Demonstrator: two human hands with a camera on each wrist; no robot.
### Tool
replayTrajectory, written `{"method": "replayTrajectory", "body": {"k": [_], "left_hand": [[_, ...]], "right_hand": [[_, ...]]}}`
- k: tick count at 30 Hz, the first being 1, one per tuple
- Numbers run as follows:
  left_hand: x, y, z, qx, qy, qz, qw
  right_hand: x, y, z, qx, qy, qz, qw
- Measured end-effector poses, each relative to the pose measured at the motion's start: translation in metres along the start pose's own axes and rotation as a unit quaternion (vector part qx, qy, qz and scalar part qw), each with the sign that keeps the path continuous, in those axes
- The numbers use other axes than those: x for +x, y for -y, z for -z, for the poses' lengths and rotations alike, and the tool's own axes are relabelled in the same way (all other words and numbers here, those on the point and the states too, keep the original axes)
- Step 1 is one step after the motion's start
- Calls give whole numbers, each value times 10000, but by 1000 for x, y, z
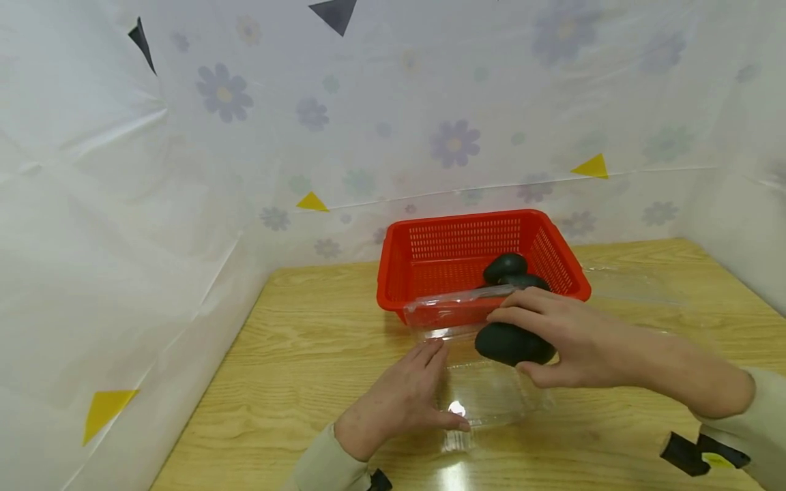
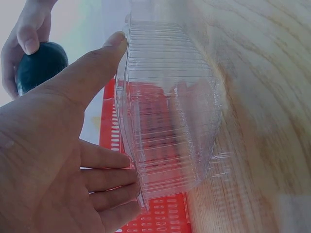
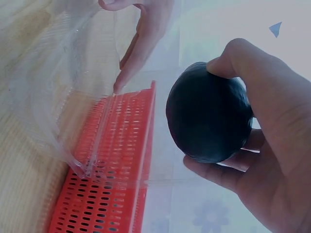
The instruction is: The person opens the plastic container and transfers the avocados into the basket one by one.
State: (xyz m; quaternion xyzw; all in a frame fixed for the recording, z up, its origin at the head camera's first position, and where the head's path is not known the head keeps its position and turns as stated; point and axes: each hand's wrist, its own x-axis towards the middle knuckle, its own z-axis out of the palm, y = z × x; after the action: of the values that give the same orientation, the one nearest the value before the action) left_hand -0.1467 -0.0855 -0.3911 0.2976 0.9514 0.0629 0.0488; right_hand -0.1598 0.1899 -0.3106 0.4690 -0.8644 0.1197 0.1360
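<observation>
A dark green avocado (image 1: 514,344) is gripped in my right hand (image 1: 571,337), held above a clear plastic clamshell box (image 1: 491,395) with its lid up. In the right wrist view the thumb and fingers wrap the sides of the avocado (image 3: 209,114). My left hand (image 1: 405,392) steadies the left side of the box; in the left wrist view its thumb and nearly straight fingers touch the rim of the clear box (image 2: 165,111). Behind the box, a red plastic basket (image 1: 399,273) holds more avocados (image 1: 505,268) at its right end.
The wooden table (image 1: 295,354) runs up to a white flowered sheet (image 1: 368,136) at the back and sides. Another clear plastic piece (image 1: 632,283) lies right of the basket. Yellow triangles (image 1: 313,202) mark the sheet.
</observation>
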Motion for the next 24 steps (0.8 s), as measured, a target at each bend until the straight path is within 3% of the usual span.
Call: {"method": "replayTrajectory", "body": {"k": [4, 17, 24], "left_hand": [[1, 0, 0, -39, 69, 28, 10000], [1, -2, 1, 40, 61, 17, 10000], [0, -3, 1, 78, 21, 29, 10000]], "right_hand": [[-1, 0, 7, -9, -23, -148, 9999], [1, -8, 26, -277, -560, 67, 9980], [-1, -12, 35, -197, -588, -27, 9981]]}}
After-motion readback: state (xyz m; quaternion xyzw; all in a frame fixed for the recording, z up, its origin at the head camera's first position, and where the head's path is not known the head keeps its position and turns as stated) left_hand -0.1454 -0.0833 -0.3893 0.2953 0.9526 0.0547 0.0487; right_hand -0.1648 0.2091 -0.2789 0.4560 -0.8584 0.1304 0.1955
